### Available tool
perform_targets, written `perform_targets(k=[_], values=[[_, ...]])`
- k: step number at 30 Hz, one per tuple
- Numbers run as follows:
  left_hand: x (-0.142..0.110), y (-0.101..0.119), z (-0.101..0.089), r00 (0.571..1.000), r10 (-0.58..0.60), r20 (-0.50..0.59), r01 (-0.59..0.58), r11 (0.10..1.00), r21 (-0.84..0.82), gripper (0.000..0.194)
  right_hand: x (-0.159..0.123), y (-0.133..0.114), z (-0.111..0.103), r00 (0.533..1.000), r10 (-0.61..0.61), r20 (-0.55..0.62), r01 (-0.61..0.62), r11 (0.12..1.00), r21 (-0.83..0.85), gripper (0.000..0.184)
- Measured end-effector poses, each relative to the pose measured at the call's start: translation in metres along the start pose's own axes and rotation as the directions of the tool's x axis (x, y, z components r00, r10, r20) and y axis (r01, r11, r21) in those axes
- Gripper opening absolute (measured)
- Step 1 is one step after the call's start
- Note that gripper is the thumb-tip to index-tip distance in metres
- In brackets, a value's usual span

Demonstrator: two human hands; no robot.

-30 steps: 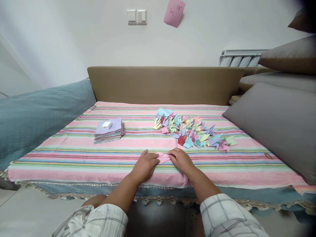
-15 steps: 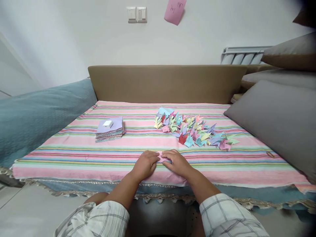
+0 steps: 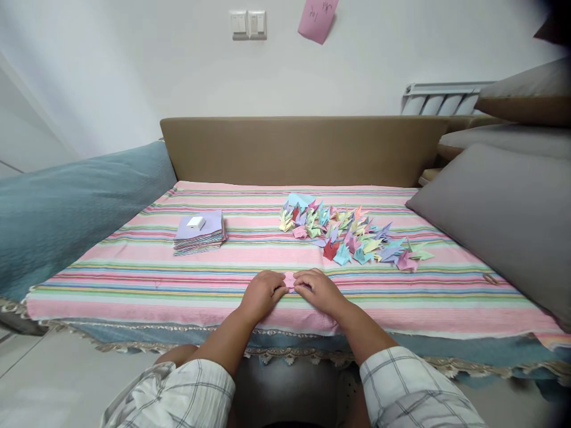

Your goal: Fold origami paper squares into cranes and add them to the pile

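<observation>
A small piece of pink folded paper [image 3: 289, 280] lies between my hands near the front of the striped cloth. Its left side is pinched by my left hand [image 3: 264, 293], thumb and fingers together. My right hand [image 3: 319, 290] grips the opposite side the same way. Fingers cover most of the paper, so its exact shape is hard to make out. Beyond my right hand spreads a pile of folded paper cranes [image 3: 352, 238] in many colours. Farther left sits a stack of square paper sheets [image 3: 199, 241], with a small white block [image 3: 195, 223] on top.
The striped cloth [image 3: 134, 279] covers the sofa seat. A grey cushion [image 3: 499, 226] leans at the right, a blue armrest [image 3: 84, 202] stands at the left, and a brown backrest [image 3: 303, 151] runs behind. A small brown loop [image 3: 491, 279] lies near the cushion.
Both thumbs have drawn in against the fingers at the paper's near edge. The paper's lilac underside no longer shows as it did; a narrower pink piece is visible.
</observation>
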State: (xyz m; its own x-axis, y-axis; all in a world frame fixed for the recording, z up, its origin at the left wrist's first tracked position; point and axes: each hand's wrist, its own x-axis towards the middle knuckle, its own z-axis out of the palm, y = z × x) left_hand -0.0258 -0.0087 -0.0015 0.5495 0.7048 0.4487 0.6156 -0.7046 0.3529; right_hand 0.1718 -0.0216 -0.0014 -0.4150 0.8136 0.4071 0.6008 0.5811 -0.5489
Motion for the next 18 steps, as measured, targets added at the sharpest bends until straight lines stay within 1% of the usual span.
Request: perform_targets(k=[4, 9, 13, 18], values=[[0.001, 0.003, -0.001, 0.999, -0.034, -0.010, 0.034, 0.999, 0.020, 0.015, 0.001, -0.002, 0.002, 0.998, 0.049, -0.036, -0.048, 0.999, 0.014, 0.010], [0.004, 0.005, 0.000, 0.997, -0.078, -0.006, 0.078, 0.991, 0.111, 0.022, 0.003, -0.005, 0.006, 0.992, 0.094, -0.084, -0.092, 0.995, 0.030, 0.012], [0.006, 0.006, -0.001, 0.994, -0.105, -0.010, 0.105, 0.981, 0.165, 0.021, 0.005, -0.006, 0.010, 0.985, 0.131, -0.114, -0.130, 0.991, 0.017, 0.013], [0.007, 0.007, -0.001, 0.992, -0.123, -0.011, 0.123, 0.978, 0.167, 0.017, 0.006, -0.005, 0.015, 0.979, 0.148, -0.141, -0.151, 0.989, -0.010, 0.014]])
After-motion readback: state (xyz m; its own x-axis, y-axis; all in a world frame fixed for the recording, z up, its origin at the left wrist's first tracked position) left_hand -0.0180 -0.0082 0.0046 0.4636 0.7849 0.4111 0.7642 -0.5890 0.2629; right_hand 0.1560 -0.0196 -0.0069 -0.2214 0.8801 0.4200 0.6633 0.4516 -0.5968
